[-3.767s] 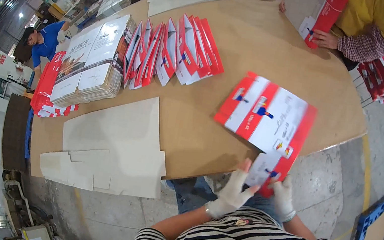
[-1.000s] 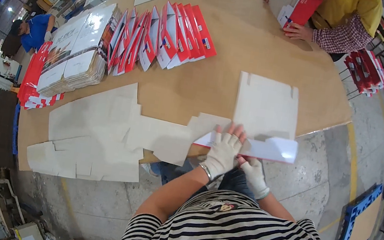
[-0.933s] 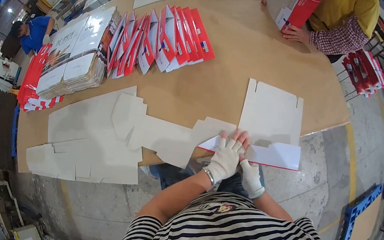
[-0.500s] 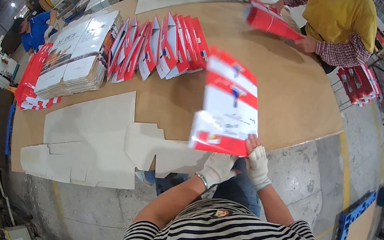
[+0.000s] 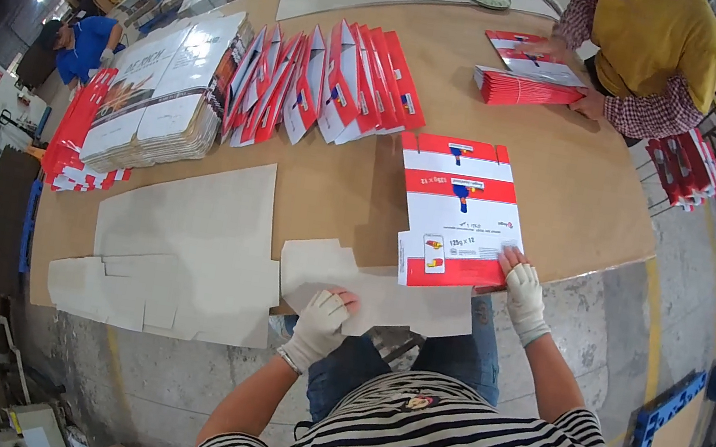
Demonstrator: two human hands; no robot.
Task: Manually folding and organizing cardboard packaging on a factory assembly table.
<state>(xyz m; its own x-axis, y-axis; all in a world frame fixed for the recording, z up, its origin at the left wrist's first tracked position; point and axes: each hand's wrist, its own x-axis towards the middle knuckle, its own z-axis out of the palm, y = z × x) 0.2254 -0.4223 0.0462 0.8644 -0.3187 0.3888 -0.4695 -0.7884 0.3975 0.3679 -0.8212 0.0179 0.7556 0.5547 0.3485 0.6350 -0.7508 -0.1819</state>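
A flat red-and-white printed carton (image 5: 463, 212) lies on the brown table just in front of me, its near edge close to the table's edge. My right hand (image 5: 526, 297), in a white fingerless glove, grips its near right corner, fingertips on top. My left hand (image 5: 318, 325), gloved the same way, is over the grey cardboard sheet (image 5: 393, 295) left of the carton. Its fingers are loosely bent, with nothing visible in them. Beyond stands a leaning row of folded red-and-white cartons (image 5: 333, 84).
Stacked printed white cartons (image 5: 158, 98) stand left, beside a red bundle (image 5: 77, 132). A large grey sheet (image 5: 188, 234) covers the near left of the brown table (image 5: 568, 201). Across it, a co-worker in yellow (image 5: 654, 36) handles a red carton stack (image 5: 524, 91). A blue pallet (image 5: 668, 422) lies right.
The carton, tilted and blurred before, now lies flat on the table. My left hand has moved left, away from it. The co-worker's red stack has come down onto the table.
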